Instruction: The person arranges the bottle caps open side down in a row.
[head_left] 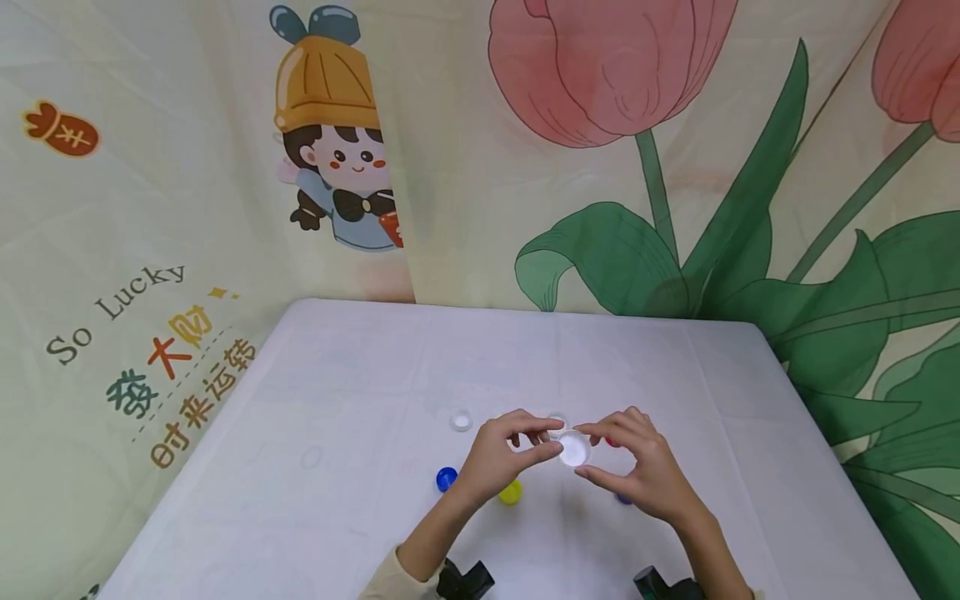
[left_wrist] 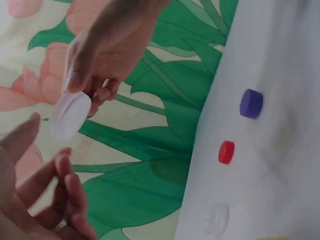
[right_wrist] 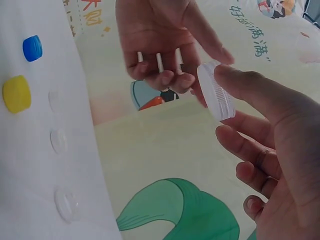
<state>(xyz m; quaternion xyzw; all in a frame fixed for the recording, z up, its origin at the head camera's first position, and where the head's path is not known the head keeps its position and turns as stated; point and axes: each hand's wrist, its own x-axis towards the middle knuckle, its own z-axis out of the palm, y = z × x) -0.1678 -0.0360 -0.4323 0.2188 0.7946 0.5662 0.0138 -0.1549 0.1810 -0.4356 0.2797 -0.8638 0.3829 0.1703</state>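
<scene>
A white, translucent round cap (head_left: 575, 448) with a ridged rim is up in the air between the two hands. My right hand (head_left: 643, 468) pinches its edge, with the thumb on one side and the index finger on the other, as the right wrist view (right_wrist: 217, 92) shows of the cap. My left hand (head_left: 504, 454) is close on the cap's other side, thumb and fingers spread apart. In the left wrist view a gap shows between the left fingertips (left_wrist: 64, 154) and the cap (left_wrist: 70, 116).
On the white-covered table (head_left: 360, 375) lie a blue cap (head_left: 447, 479), a yellow cap (head_left: 510, 492), a red cap (left_wrist: 226, 152) and a purple cap (left_wrist: 251, 103). Clear round lids (right_wrist: 66, 204) lie farther back. A printed cloth (head_left: 450, 167) hangs behind the table.
</scene>
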